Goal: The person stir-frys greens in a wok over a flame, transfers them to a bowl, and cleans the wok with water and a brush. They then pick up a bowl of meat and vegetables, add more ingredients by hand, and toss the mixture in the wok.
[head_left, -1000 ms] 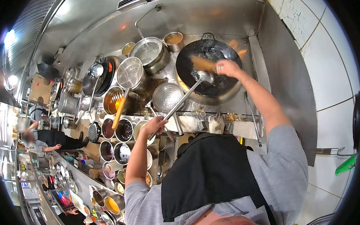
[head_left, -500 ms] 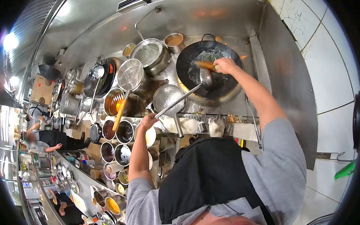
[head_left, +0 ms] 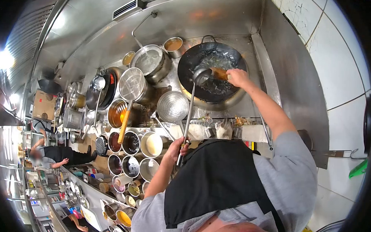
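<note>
Water stands in the large black wok [head_left: 186, 81] on the stove. Over it, my right hand [head_left: 238, 78] is closed on a brown bamboo brush [head_left: 219, 73], whose bristles meet the bowl of a steel ladle [head_left: 201, 77]. The ladle's long handle runs down toward my apron, where my left hand [head_left: 177, 149] is wrapped round it. Just left of that handle lies a perforated steel strainer [head_left: 172, 106]. A round mesh skimmer [head_left: 132, 84] with a wooden handle rests on a pot farther left.
A water pot [head_left: 160, 72] sits under a thin tap [head_left: 133, 32]. Sauce containers [head_left: 151, 145] line the left side below the stove. Another person [head_left: 57, 154] stands at the far left, and a person's arm [head_left: 82, 227] shows at the lower left. A metal wall [head_left: 293, 79] bounds the right.
My left hand has moved right and down toward my apron, turning the ladle handle more upright. The ladle bowl and the brush have shifted left in the wok, and the view has moved slightly.
</note>
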### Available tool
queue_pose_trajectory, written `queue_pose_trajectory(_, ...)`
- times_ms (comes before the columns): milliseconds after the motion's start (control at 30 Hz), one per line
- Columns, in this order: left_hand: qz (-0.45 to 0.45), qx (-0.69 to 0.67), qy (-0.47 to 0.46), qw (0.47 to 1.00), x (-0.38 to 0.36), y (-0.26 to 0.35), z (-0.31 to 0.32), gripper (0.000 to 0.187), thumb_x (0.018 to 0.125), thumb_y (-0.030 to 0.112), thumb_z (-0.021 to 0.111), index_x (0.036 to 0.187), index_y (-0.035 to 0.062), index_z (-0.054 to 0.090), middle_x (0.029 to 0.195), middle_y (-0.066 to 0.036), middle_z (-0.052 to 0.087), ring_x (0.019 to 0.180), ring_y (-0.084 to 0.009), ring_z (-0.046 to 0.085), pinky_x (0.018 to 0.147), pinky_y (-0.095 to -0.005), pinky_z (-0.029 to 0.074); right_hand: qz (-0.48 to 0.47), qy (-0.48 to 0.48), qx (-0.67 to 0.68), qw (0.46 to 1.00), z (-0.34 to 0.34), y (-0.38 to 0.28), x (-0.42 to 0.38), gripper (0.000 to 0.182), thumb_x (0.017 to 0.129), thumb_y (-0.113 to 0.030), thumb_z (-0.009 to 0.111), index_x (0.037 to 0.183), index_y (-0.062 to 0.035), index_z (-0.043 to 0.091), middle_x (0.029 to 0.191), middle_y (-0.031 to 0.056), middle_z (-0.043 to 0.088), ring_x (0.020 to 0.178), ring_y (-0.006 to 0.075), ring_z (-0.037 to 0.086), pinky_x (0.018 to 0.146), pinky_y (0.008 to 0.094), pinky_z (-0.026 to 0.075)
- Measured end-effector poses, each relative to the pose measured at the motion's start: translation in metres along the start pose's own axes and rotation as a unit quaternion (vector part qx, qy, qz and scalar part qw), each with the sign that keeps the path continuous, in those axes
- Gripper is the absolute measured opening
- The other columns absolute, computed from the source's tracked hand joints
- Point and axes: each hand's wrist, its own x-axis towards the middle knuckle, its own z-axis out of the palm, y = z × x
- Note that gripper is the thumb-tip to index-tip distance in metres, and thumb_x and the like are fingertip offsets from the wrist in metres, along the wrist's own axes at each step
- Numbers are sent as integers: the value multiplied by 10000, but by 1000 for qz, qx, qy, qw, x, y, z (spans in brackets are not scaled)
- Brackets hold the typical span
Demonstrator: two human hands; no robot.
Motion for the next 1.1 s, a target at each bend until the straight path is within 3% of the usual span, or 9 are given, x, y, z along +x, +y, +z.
queue_pose_trajectory(100, -9, -93, -33, 995, 12, -4, 5, 378, 1028, 382, 421, 1188, 50, 502, 692, -11, 457, 476, -40, 335, 394, -184, 296, 41, 110, 201, 972, 17, -13, -15, 356, 767, -207, 717, 1113, -148, 663, 1076, 118, 686, 1005, 325, 643, 851, 439, 517)
queue_pose_trajectory(233, -23, -225, -116, 967, 22, 10, 6, 402, 1035, 410, 385, 1186, 53, 493, 667, -1, 413, 453, -41, 323, 380, -186, 292, 54, 35, 81, 995, 15, -15, -34, 422, 776, -223, 721, 1180, -139, 633, 1105, 114, 676, 1013, 326, 636, 859, 442, 509)
queue_pose_trajectory(367, 58, -36, -8, 998, 14, 39, 36, 347, 1029, 381, 422, 1130, 58, 496, 661, -12, 440, 441, -50, 333, 370, -190, 304, 44, 234, 144, 961, 10, -36, -98, 395, 809, -220, 701, 1190, -142, 632, 1231, 109, 620, 1002, 332, 638, 860, 427, 516)
queue_pose_trajectory(633, 143, 221, -66, 963, 56, 67, 116, 303, 1023, 332, 460, 1103, 41, 491, 635, -25, 445, 418, -89, 386, 366, -230, 322, 73, 267, 152, 949, 38, -37, -198, 405, 814, -227, 704, 1207, -170, 626, 1270, 108, 593, 1017, 344, 628, 864, 426, 513)
queue_pose_trajectory(767, 151, 361, -108, 914, 103, 63, 155, 285, 1009, 301, 491, 968, 20, 514, 628, -29, 481, 425, -102, 450, 374, -250, 365, 135, 165, 254, 943, 38, -34, -224, 393, 800, -208, 720, 1177, -125, 643, 1195, 131, 633, 1035, 338, 627, 861, 389, 504)
queue_pose_trajectory(833, 143, 444, -74, 881, 126, 54, 173, 298, 992, 287, 521, 839, 36, 474, 629, -40, 490, 433, -104, 469, 375, -272, 376, 219, 238, 366, 873, 41, -27, -231, 388, 815, -216, 716, 1161, -58, 638, 1162, 142, 650, 1058, 289, 631, 896, 363, 482)
queue_pose_trajectory(900, 125, 538, -63, 831, 155, 39, 174, 324, 973, 305, 546, 896, -7, 502, 664, -113, 556, 462, -164, 550, 398, -324, 426, 188, 292, 374, 860, 61, -2, -247, 444, 838, -238, 712, 1205, -15, 595, 1072, 135, 667, 892, 233, 672, 723, 329, 524)
queue_pose_trajectory(1000, 106, 656, 4, 747, 183, 6, 176, 380, 938, 318, 576, 980, -57, 528, 766, -231, 625, 543, -288, 642, 470, -403, 501, 355, 242, 663, 613, 47, 4, -281, 524, 867, -223, 698, 1320, -66, 487, 968, 111, 638, 530, 191, 601, 356, 248, 381)
queue_pose_trajectory(1100, 119, 687, 27, 716, 218, -42, 167, 445, 916, 363, 550, 1064, -57, 557, 920, -292, 648, 697, -402, 675, 607, -451, 555, 370, 254, 671, 590, 39, 13, -298, 541, 863, -239, 706, 1318, -67, 468, 972, 112, 635, 543, 193, 605, 375, 255, 405)
